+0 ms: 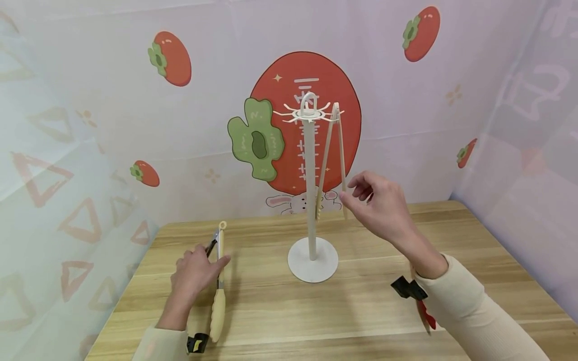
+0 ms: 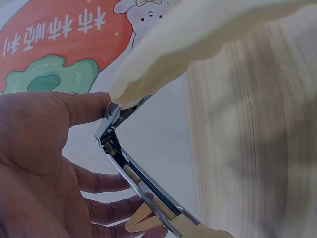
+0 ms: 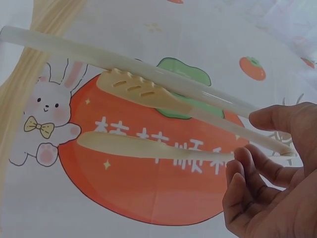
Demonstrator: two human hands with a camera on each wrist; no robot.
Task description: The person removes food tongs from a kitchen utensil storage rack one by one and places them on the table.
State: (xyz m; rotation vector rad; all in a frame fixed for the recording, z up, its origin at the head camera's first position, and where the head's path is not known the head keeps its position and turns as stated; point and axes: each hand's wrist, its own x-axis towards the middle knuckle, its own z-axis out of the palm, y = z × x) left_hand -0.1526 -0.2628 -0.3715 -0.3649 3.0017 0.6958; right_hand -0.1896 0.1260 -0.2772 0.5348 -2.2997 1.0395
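Running front-to-back left of the rack (image 1: 311,200), the metal tongs (image 1: 218,316) are nearer the left hand (image 1: 194,273), which grips them; the right hand (image 1: 381,205), empty, loosely curled, is right of the rack beside hanging tongs (image 1: 341,155).

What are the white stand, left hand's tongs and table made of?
White stand: smooth, softly shiny; maybe painted metal or plastic. Tongs: shiny grey arms suggest metal; matte cream ends look like plastic or silicone. Table: smooth, probably wood or wood print, from its streaky grain.
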